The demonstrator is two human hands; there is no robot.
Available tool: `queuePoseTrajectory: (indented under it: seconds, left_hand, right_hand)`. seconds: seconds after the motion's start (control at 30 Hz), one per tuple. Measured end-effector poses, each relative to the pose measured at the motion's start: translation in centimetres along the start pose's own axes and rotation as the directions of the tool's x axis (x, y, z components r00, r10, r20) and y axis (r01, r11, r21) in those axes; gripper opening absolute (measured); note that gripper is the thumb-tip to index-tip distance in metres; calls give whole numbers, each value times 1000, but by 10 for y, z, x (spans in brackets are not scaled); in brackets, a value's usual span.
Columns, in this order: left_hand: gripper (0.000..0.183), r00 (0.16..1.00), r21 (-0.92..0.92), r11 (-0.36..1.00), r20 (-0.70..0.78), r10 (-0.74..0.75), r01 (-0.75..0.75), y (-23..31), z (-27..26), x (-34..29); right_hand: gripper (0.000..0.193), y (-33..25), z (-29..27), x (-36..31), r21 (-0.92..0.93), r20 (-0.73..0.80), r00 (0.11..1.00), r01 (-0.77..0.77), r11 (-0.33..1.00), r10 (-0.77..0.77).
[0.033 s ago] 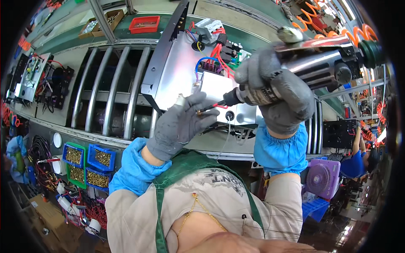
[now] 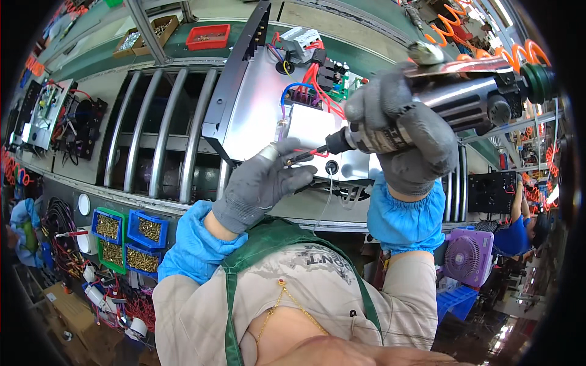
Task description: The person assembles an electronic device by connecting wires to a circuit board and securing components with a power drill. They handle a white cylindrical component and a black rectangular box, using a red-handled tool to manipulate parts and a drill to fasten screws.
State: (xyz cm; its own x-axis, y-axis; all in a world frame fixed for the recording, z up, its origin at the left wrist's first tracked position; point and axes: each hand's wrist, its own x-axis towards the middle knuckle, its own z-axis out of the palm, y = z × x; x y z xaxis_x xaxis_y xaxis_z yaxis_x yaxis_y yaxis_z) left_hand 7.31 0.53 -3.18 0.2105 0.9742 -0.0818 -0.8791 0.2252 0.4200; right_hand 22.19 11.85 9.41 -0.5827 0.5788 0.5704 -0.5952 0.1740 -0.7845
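Note:
My right hand (image 2: 418, 125), in a grey glove, grips a silver and black power screwdriver (image 2: 458, 100), held sideways with its bit pointing left. At the bit's tip is a small brass screw (image 2: 289, 162). My gloved left hand (image 2: 259, 183) curls its fingers round this tip, and its thumb and forefinger are bent close together. Behind the hands an open metal chassis (image 2: 253, 104) stands on the conveyor, with a dark panel at its left side. Inside are red and blue wires (image 2: 314, 85), a green circuit board and a white cover (image 2: 314, 125). The screw's far end is partly hidden by the fingers.
Metal rollers (image 2: 162, 131) run left of the chassis. Blue bins (image 2: 146, 229) of brass screws sit at the lower left. A red tray (image 2: 208, 37) lies at the back. A purple fan (image 2: 465, 257) stands at right, near a co-worker in blue (image 2: 514, 235). Orange coiled hoses (image 2: 516, 52) hang at upper right.
My left fingers have bent closer round the bit's tip, the thumb and forefinger drawing together. The screwdriver in my right hand has shifted slightly to the right.

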Motion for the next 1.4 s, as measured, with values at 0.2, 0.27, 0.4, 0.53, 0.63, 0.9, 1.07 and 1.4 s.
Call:
queuePoseTrajectory:
  seconds: [0.2, 0.27, 0.4, 0.53, 0.63, 0.9, 1.07, 1.4]
  left_hand:
    - [37, 979, 517, 855, -150, 139, -42, -6, 11, 0]
    - [46, 911, 893, 401, 25, 411, -206, -12, 10, 3]
    - [57, 840, 979, -2, 177, 512, -205, -15, 14, 6]
    - [54, 812, 955, -86, 286, 508, -283, -16, 17, 10]
    - [52, 751, 892, -294, 449, 485, -344, -15, 13, 15]
    - [59, 695, 799, -485, 574, 434, -356, -13, 15, 31]
    - [73, 703, 772, -605, 539, 463, -194, 10, 14, 31]
    - [66, 857, 964, -197, 251, 450, -179, 8, -15, 43]
  right_hand:
    - [27, -27, -12, -17, 65, -41, 997, -57, 996, 60]
    - [26, -31, -15, -20, 46, -41, 999, -3, 999, 5]
    - [25, -35, -12, -30, 40, -106, 993, -44, 998, 48]
    - [25, -32, -18, -44, 13, -188, 980, -63, 998, 65]
    - [25, -28, -28, -49, 123, -152, 988, 58, 991, -39]
    - [23, -27, -32, -49, -248, -123, 967, 187, 951, -222]
    - [12, -26, -42, -48, -152, -375, 926, -98, 984, 34]
    - [30, 24, -44, -22, -494, -350, 936, -214, 842, 33]
